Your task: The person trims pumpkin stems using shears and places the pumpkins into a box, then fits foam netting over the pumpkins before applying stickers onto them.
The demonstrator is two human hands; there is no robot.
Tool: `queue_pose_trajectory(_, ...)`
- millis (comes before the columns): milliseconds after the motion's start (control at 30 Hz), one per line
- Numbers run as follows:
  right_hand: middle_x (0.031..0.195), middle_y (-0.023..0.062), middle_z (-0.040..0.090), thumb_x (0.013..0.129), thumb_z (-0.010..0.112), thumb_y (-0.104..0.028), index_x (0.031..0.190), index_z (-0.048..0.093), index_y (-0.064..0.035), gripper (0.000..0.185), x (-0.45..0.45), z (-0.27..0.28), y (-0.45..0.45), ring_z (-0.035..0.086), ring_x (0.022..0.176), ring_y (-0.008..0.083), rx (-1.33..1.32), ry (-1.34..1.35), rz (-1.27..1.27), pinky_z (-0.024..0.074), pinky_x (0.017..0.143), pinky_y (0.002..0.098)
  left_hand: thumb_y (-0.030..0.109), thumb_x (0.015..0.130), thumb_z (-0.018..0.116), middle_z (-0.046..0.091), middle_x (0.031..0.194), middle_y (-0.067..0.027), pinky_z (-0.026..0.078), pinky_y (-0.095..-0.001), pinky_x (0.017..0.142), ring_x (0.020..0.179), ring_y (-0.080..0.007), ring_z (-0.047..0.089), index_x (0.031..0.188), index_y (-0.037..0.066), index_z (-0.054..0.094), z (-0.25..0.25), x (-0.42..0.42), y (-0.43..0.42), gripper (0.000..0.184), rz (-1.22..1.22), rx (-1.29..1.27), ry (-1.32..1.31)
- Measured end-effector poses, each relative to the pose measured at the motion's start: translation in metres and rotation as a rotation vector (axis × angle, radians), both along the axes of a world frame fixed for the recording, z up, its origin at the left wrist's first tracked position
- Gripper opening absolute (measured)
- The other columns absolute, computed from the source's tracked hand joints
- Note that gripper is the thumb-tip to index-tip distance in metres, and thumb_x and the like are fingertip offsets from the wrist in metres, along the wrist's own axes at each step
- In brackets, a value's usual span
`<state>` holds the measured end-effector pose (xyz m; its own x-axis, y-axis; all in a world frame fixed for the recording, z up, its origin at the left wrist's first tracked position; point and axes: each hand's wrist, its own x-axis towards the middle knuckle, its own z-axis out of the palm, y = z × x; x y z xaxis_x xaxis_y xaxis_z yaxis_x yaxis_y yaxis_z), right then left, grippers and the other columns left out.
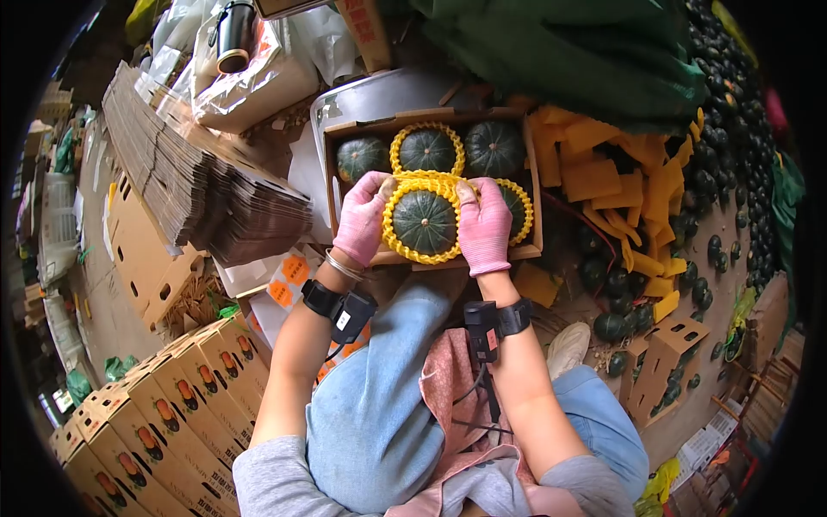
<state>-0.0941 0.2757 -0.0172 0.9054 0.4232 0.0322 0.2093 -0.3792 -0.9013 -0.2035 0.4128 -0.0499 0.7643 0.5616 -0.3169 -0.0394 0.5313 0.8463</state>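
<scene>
A dark green pumpkin in a yellow foam net is between my hands, over the front of an open cardboard box. My left hand, in a pink glove, pinches the net at its upper left. My right hand, also gloved in pink, pinches the net at its upper right. Behind it in the box are a bare pumpkin at left, a netted pumpkin in the middle and a bare pumpkin at right. Another netted pumpkin is partly hidden by my right hand.
Yellow foam nets lie heaped right of the box, with many loose pumpkins beyond. Flattened cardboard is stacked at left, above a row of printed boxes. A green cloth hangs behind. A black flask stands upper left.
</scene>
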Motion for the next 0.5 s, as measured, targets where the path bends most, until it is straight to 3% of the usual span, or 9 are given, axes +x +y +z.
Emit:
queue_pose_trajectory(67,0.076,0.0166,0.063,0.09,0.062,-0.02,0.095,0.058,-0.0054,0.015,0.001,0.0,0.0,0.063,0.068,0.0327,-0.034,0.013,-0.009,0.0498,0.061,0.0384,0.015,0.095,0.058,0.061,0.089,0.0019,0.046,-0.0209,0.072,0.08,-0.0043,0.053,0.1,0.003,0.061,-0.003,0.001,0.007,0.014,-0.068,-0.091,0.066)
queue_pose_trajectory(133,0.083,0.0155,0.063,0.09,0.061,-0.02,0.098,0.058,-0.0075,0.015,-0.001,0.002,-0.003,0.063,0.074,0.0324,-0.048,-0.023,-0.009,0.0507,0.064,0.0398,0.018,0.097,0.053,0.061,0.093,-0.001,0.047,-0.022,0.076,0.083,-0.0074,0.055,0.11,0.002,0.057,0.003,-0.002,0.005,0.021,-0.032,0.455,0.201)
queue_pose_trajectory(200,0.093,0.0131,0.061,0.09,0.06,-0.02,0.103,0.058,-0.0106,0.016,-0.006,0.015,-0.005,0.062,0.083,0.0321,-0.069,-0.261,-0.043,0.0514,0.068,0.041,0.019,0.097,0.054,0.06,0.094,-0.0026,0.047,-0.0234,0.075,0.084,-0.0086,0.055,0.123,0.004,0.05,0.028,-0.008,-0.006,0.031,0.096,0.789,0.19)
queue_pose_trajectory(233,0.098,0.012,0.06,0.091,0.06,-0.02,0.105,0.058,-0.0122,0.017,-0.01,0.023,-0.006,0.062,0.087,0.032,-0.08,-0.376,-0.063,0.0517,0.07,0.0415,0.02,0.092,0.062,0.059,0.095,-0.0073,0.048,-0.0274,0.079,0.085,-0.0139,0.056,0.127,0.004,0.047,0.049,-0.017,-0.011,0.041,0.02,0.677,0.244)
queue_pose_trajectory(267,0.107,0.0092,0.056,0.09,0.06,-0.021,0.108,0.057,-0.0128,0.02,-0.011,0.03,-0.011,0.06,0.093,0.032,-0.11,-0.554,-0.002,0.0519,0.073,0.0413,0.017,0.087,0.067,0.057,0.106,-0.0093,0.047,-0.0303,0.084,0.097,-0.0176,0.055,0.126,0.004,0.049,0.048,-0.025,-0.012,0.045,-0.046,0.759,0.214)
queue_pose_trajectory(333,0.102,0.0114,0.058,0.09,0.059,-0.019,0.108,0.056,-0.0089,0.021,-0.023,0.024,-0.022,0.06,0.091,0.0335,-0.223,-0.384,0.122,0.0516,0.075,0.0412,0.014,0.083,0.07,0.055,0.116,-0.0106,0.046,-0.0322,0.089,0.105,-0.0196,0.054,0.125,0.004,0.05,0.043,-0.031,-0.009,0.048,-0.206,0.884,0.196)
queue_pose_trajectory(367,0.099,0.0141,0.059,0.09,0.059,-0.017,0.106,0.057,-0.0063,0.019,-0.025,0.017,-0.022,0.06,0.089,0.0348,-0.15,-0.291,0.11,0.0512,0.076,0.0408,0.015,0.079,0.074,0.055,0.119,-0.0105,0.044,-0.032,0.094,0.11,-0.0212,0.054,0.126,0.004,0.051,0.036,-0.031,-0.008,0.054,-0.219,0.591,0.127)
queue_pose_trajectory(467,0.097,0.0154,0.059,0.091,0.056,-0.014,0.105,0.058,-0.0064,0.016,-0.021,0.009,-0.022,0.06,0.089,0.0357,-0.071,-0.288,0.089,0.051,0.076,0.0408,0.017,0.077,0.076,0.054,0.121,-0.0104,0.043,-0.0323,0.096,0.115,-0.0211,0.052,0.13,0.004,0.048,0.033,-0.034,0.001,0.06,-0.316,0.723,0.023)
queue_pose_trajectory(500,0.097,0.0169,0.059,0.09,0.06,-0.02,0.113,0.054,-0.0055,0.028,-0.02,0.01,-0.023,0.061,0.088,0.0361,-0.098,-0.292,0.109,0.051,0.078,0.0405,0.024,0.077,0.078,0.053,0.123,-0.0107,0.042,-0.0327,0.098,0.118,-0.0207,0.051,0.135,0.002,0.043,0.031,-0.036,0.001,0.071,-0.347,0.653,0.03)
